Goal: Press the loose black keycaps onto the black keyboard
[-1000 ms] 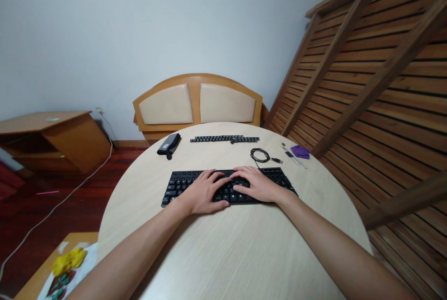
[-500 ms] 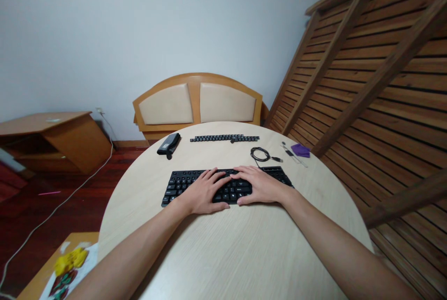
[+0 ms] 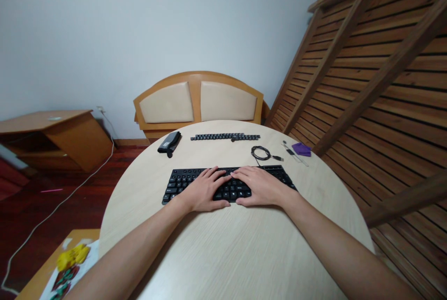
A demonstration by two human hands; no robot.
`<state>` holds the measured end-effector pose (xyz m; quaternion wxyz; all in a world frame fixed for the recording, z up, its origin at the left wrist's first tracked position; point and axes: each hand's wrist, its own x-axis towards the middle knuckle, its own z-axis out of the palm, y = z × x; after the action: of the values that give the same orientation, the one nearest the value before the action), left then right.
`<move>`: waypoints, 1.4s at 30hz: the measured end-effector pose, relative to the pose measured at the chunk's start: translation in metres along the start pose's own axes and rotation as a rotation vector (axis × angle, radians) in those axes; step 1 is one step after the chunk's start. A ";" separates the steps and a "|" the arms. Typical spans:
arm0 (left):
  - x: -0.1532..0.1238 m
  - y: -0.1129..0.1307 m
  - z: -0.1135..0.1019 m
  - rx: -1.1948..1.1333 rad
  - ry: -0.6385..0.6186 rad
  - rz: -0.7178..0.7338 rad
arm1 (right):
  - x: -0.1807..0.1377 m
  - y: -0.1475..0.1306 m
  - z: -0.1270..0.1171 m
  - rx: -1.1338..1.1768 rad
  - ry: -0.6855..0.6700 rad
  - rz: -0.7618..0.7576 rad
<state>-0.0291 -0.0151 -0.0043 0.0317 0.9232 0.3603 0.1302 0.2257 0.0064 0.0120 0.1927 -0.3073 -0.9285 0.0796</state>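
A black computer keyboard (image 3: pixel 175 183) lies near the middle of the round table (image 3: pixel 240 249), its keys partly covered by both hands. My left hand (image 3: pixel 204 190) rests on its centre-left keys with the fingers spread. Over the centre-right keys lies my right hand (image 3: pixel 259 185), fingers stretched out and their tips close to those of my left hand. Behind the keyboard, its coiled USB cable (image 3: pixel 260 153) sits on the tabletop. Farther back, loose black keycaps (image 3: pixel 223 136) stand in rows.
A folded black cloth or pouch (image 3: pixel 170 142) is at the back left of the table. Thin tools (image 3: pixel 293 152) and a purple cloth (image 3: pixel 301 149) lie at the right. A slatted wooden frame (image 3: pixel 352 100) leans along the right side; a wooden cabinet (image 3: pixel 70 146) stands left.
My right hand has shifted very slightly left on the keyboard; my left hand stays almost in place. The whole view has moved a little.
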 end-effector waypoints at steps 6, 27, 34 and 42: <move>0.000 0.001 -0.001 0.006 -0.007 -0.004 | 0.001 0.000 -0.003 0.003 -0.025 -0.028; 0.000 0.001 -0.003 -0.007 -0.008 -0.002 | 0.002 0.003 -0.005 0.001 -0.036 0.034; 0.001 0.000 -0.003 -0.006 -0.021 -0.001 | 0.002 0.002 -0.006 0.026 -0.042 0.040; 0.001 0.001 -0.005 -0.026 -0.039 -0.016 | 0.003 0.001 -0.006 0.028 -0.080 0.058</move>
<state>-0.0292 -0.0154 0.0007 0.0517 0.9222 0.3651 0.1165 0.2266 0.0090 0.0178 0.1574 -0.3281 -0.9249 0.1102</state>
